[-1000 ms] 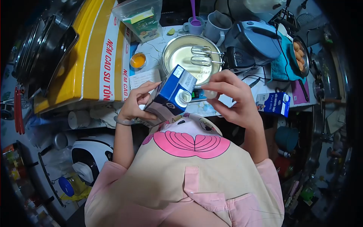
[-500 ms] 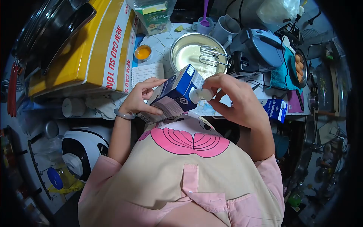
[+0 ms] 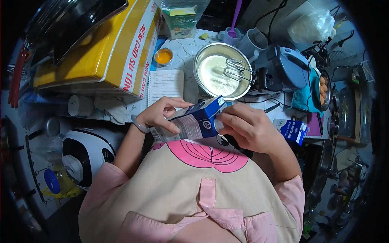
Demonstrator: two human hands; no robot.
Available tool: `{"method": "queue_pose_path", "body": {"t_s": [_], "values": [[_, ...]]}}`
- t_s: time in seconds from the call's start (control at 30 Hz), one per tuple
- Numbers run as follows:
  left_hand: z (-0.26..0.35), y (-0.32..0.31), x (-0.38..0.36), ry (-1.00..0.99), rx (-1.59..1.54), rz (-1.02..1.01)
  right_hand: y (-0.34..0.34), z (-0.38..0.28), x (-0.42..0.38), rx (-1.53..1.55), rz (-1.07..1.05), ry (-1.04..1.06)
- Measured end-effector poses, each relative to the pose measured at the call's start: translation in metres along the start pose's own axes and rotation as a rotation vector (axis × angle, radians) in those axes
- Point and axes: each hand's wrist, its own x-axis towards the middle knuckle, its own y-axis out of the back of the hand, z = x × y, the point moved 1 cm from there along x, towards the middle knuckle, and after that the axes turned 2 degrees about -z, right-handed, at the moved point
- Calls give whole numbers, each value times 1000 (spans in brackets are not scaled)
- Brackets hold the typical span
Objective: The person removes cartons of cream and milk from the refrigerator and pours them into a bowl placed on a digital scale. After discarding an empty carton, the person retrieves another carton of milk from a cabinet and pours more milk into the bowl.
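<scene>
Watching from a distance, I am seeing a blue-and-white carton [image 3: 190, 125] being held tilted on the near side of a metal bowl [image 3: 223, 49], by the front edge of the worktop [image 3: 183, 49]. The left hand [image 3: 163, 114] is keeping its grip clamped on the carton's body, thumb lying along the printed face. The right hand [image 3: 251, 127] is pinching its grip together at the carton's end, on a white cap [image 3: 219, 124] that the fingers are mostly hiding. Pale liquid [image 3: 214, 77] is covering the bowl's bottom, while the beaters [image 3: 235, 72] of a grey hand mixer [image 3: 287, 67] are reaching over the bowl's right rim. To the bowl's left, a notebook [image 3: 166, 87] is lying open, with a small cup [image 3: 163, 57] of something orange just beyond. Right of the bowl, a second carton [image 3: 292, 128] is showing the words "Pure Milk."
</scene>
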Motion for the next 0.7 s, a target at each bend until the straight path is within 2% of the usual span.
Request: {"method": "queue_pose_path", "body": {"t_s": [0.07, 0.1, 0.2, 0.23, 0.33, 0.47, 0.6, 0.7], "values": [[-2, 0, -4, 8, 35, 17, -10, 0, -5, -165, -15, -151], [-3, -1, -5, 16, 66, 31, -12, 3, -6, -168, -17, -148], [-3, -4, -6, 23, 67, 36, -19, 12, -15, -174, -482, -377], [-2, -4, -6, 23, 40, 34, -15, 11, -14, -174, -481, -374], [-1, -5, -8, 22, 6, 36, 6, 1, -6, -157, -193, -198], [-5, -6, -4, 13, 27, 33, -24, 13, -20, -153, -123, -86], [-4, -8, -4, 21, 66, 69, -9, 6, -14, -248, -242, -202], [-2, -7, -6, 55, 36, 79, -20, 11, -13, -142, -195, -160]]}}
